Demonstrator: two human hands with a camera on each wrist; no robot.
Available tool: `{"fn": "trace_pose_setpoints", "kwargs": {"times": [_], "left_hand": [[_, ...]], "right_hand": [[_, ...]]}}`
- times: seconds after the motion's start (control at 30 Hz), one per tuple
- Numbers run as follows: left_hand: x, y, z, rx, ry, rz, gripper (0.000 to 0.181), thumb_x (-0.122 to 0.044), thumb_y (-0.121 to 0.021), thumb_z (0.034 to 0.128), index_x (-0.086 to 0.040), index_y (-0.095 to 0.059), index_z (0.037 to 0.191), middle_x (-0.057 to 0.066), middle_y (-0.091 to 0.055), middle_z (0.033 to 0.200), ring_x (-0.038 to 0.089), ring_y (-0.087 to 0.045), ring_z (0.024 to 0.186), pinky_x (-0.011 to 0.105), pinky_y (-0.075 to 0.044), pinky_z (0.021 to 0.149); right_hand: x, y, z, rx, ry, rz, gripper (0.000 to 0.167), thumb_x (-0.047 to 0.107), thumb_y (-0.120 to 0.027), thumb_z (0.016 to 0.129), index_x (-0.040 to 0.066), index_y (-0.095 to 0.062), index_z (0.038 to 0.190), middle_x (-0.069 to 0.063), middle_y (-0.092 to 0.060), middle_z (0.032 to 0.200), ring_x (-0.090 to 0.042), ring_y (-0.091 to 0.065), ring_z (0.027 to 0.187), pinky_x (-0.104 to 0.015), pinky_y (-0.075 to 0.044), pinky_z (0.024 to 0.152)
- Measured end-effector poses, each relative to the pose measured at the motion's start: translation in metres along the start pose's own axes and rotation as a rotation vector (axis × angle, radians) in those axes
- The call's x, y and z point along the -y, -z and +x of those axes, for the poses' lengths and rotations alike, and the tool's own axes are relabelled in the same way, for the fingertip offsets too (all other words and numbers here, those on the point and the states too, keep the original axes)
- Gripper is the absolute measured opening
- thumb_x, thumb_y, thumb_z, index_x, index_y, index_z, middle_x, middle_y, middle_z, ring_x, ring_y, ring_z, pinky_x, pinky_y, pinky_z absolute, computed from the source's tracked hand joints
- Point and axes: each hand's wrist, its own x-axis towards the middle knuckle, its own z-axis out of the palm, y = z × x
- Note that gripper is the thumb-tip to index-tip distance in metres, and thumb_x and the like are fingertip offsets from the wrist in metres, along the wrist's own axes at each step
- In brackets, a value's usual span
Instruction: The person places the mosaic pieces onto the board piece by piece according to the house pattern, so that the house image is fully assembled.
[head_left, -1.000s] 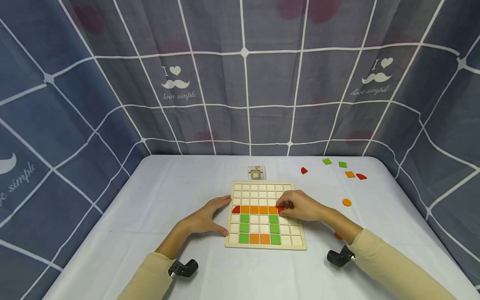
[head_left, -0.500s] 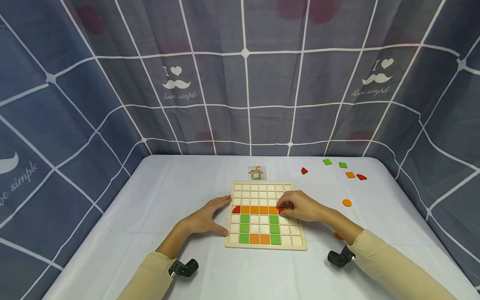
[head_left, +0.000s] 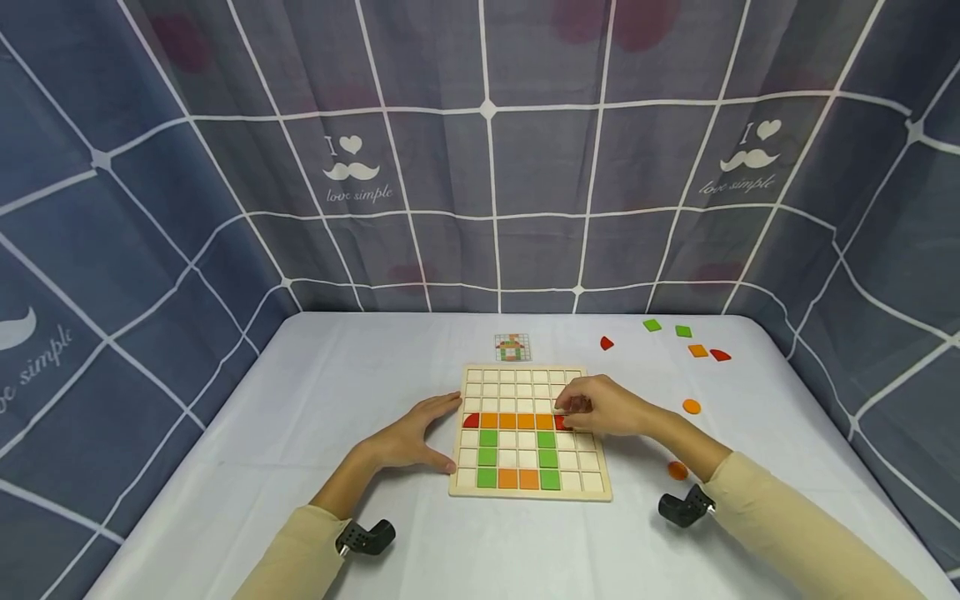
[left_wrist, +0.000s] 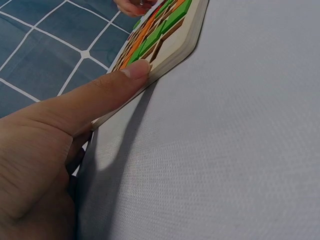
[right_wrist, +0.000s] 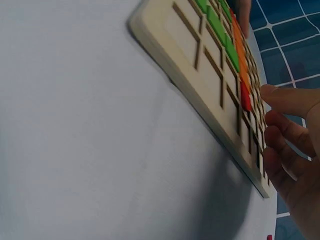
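Observation:
A wooden grid board lies on the table, with orange, green and red tiles in some of its cells. My left hand rests along the board's left edge, fingers and thumb spread; in the left wrist view the thumb touches the rim. Over the board's right side is my right hand. Just under its fingertips a red quarter-round tile sits in a cell at the right end of the orange row. In the right wrist view the bent fingers hold nothing and stand apart from that tile.
A small pattern card lies behind the board. To the right are loose red tiles, green tiles, an orange square and orange round tiles. A gridded curtain surrounds the white-covered table.
My right hand has risen slightly off the red tile, which now shows more fully in its cell. The left hand has stayed put at the board's edge.

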Motion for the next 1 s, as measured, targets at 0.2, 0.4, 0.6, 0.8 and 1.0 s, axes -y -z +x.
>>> {"fn": "trace_pose_setpoints", "kwargs": {"times": [0.2, 0.4, 0.6, 0.8, 1.0], "left_hand": [[0.001, -0.002, 0.0, 0.003, -0.004, -0.009, 0.112, -0.036, -0.095, 0.0727, -0.009, -0.033, 0.163, 0.002, -0.025, 0.169, 0.031, -0.017, 0.155, 0.057, -0.017, 0.122], [0.003, -0.003, 0.0, 0.006, -0.014, -0.003, 0.112, -0.036, -0.095, 0.0731, -0.008, -0.034, 0.162, 0.003, -0.025, 0.169, 0.031, -0.017, 0.155, 0.057, -0.017, 0.122], [0.002, -0.004, 0.001, 0.009, -0.009, -0.011, 0.111, -0.035, -0.095, 0.0732, -0.009, -0.034, 0.162, 0.003, -0.025, 0.169, 0.031, -0.016, 0.155, 0.058, -0.017, 0.122], [0.002, -0.004, 0.002, 0.014, -0.017, -0.004, 0.112, -0.036, -0.095, 0.0735, -0.008, -0.033, 0.163, 0.003, -0.025, 0.169, 0.031, -0.016, 0.155, 0.057, -0.017, 0.122], [0.004, -0.001, 0.001, 0.001, -0.023, 0.001, 0.112, -0.036, -0.095, 0.0729, -0.008, -0.033, 0.162, 0.003, -0.026, 0.169, 0.031, -0.017, 0.154, 0.057, -0.018, 0.122]], "right_hand": [[-0.005, 0.02, -0.003, -0.039, -0.021, 0.006, 0.018, 0.011, -0.079, 0.092, 0.006, -0.076, 0.109, 0.001, -0.071, 0.101, -0.013, -0.063, 0.088, -0.03, -0.057, 0.077], [-0.018, 0.045, -0.005, -0.107, -0.077, -0.046, 0.021, 0.008, -0.08, 0.09, 0.005, -0.076, 0.111, 0.0, -0.072, 0.099, -0.016, -0.064, 0.089, -0.032, -0.058, 0.078], [-0.033, 0.075, -0.009, -0.178, -0.143, -0.069, 0.025, 0.009, -0.08, 0.091, 0.001, -0.075, 0.114, -0.009, -0.073, 0.105, -0.02, -0.064, 0.091, -0.038, -0.057, 0.081], [-0.054, 0.099, -0.015, -0.24, -0.212, -0.094, 0.026, 0.008, -0.08, 0.091, 0.0, -0.074, 0.116, -0.011, -0.072, 0.104, -0.025, -0.065, 0.093, -0.036, -0.055, 0.079], [-0.076, 0.121, -0.017, -0.282, -0.332, -0.111, 0.028, 0.012, -0.075, 0.096, 0.0, -0.072, 0.122, -0.015, -0.071, 0.109, -0.035, -0.063, 0.104, -0.042, -0.052, 0.082]]}}
